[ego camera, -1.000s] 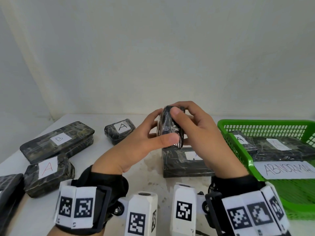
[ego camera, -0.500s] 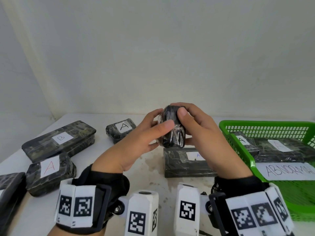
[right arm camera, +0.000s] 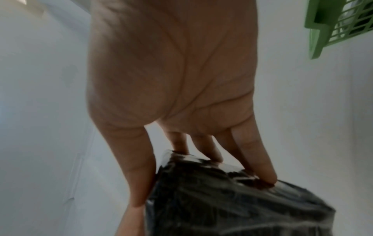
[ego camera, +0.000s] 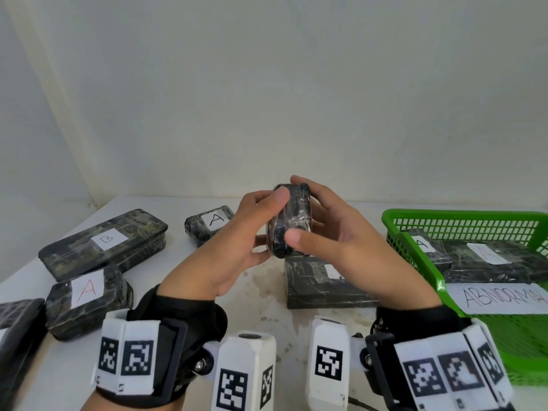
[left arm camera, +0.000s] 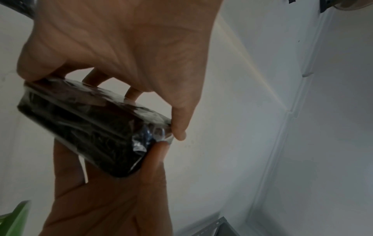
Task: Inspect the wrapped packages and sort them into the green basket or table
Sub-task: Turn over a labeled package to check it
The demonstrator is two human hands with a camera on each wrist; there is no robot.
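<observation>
Two hands, one package under inspection

Both hands, left hand and right hand, pinch a small wrapped package edge-on above the tabletop, likely exposing its faces for checking. Green basket waits right, apart.

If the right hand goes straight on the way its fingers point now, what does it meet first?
The right hand already grips the wrapped package; beyond it, probably the left hand, though depth is unclear.
</observation>
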